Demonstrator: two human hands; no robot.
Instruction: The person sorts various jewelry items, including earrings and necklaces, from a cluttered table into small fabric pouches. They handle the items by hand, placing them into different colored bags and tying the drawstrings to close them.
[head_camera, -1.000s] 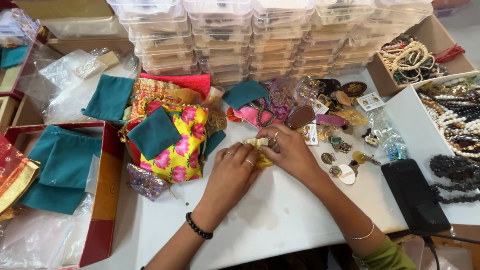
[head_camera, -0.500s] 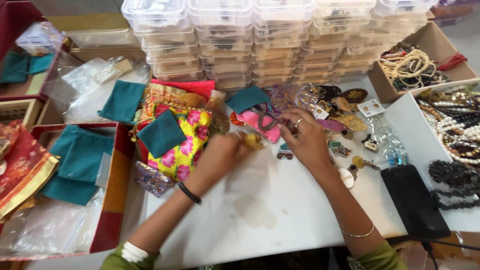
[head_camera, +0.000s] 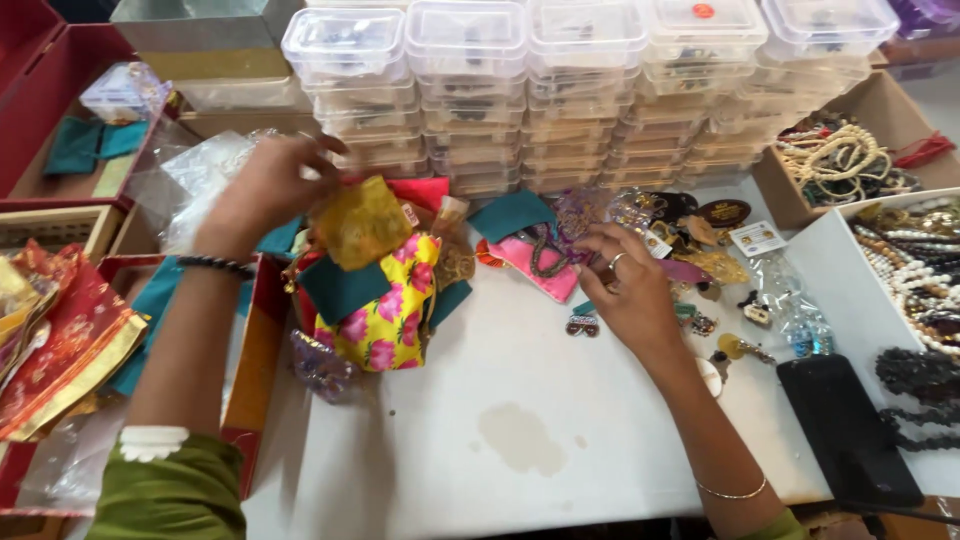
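My left hand (head_camera: 262, 190) is raised over the left side of the white table (head_camera: 520, 440) and holds a small gold fabric pouch (head_camera: 362, 222) by its top. Below the pouch lies a pile of cloth pouches, among them a yellow one with pink flowers (head_camera: 385, 320) and teal ones (head_camera: 340, 288). My right hand (head_camera: 630, 290) rests on the table with its fingertips on the edge of a pink pouch (head_camera: 545, 268) and loose jewellery pieces (head_camera: 690, 260). A small ornament (head_camera: 582, 324) lies just left of that hand.
Stacks of clear plastic boxes (head_camera: 560, 90) line the back. A cardboard box of bead necklaces (head_camera: 845, 160) and a white tray of beads (head_camera: 920, 270) stand at right, a black phone (head_camera: 845, 430) in front. Red boxes with teal and red cloths (head_camera: 70, 330) fill the left.
My hands were together at the table's middle. My left hand has swung up and left, carrying the gold pouch. My right hand has moved back toward the pink pouch and jewellery.
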